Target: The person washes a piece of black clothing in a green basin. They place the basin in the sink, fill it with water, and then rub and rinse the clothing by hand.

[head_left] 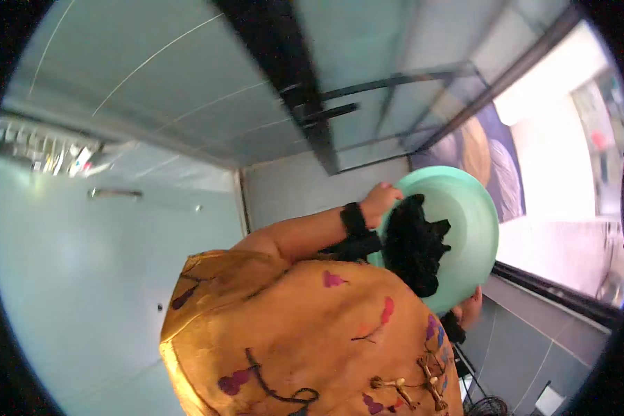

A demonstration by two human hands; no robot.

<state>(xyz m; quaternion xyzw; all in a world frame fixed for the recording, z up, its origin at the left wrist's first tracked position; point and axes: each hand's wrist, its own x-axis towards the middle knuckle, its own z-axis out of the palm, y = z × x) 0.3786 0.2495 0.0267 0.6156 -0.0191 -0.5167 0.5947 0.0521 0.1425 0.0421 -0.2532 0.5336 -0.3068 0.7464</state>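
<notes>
A pale green plastic basin point(473, 229) is held tilted in front of my body, its open side toward me. Inside it, against the left side, lies a bunched black cloth point(412, 246); what kind of garment it is cannot be made out. My left hand point(381, 202) grips the basin's upper left rim, the fingers partly hidden behind it. At the lower right rim, my right hand point(470, 309) closes on the edge from the outside, slightly blurred. Black bands circle both wrists.
A dark-framed glass door point(388, 90) with a black handle stands ahead. On the right a window-like opening with a dark sill point(561, 295) borders a bright area. A light door point(104, 277) with a metal handle is at left. Wires point(489, 405) show at lower right.
</notes>
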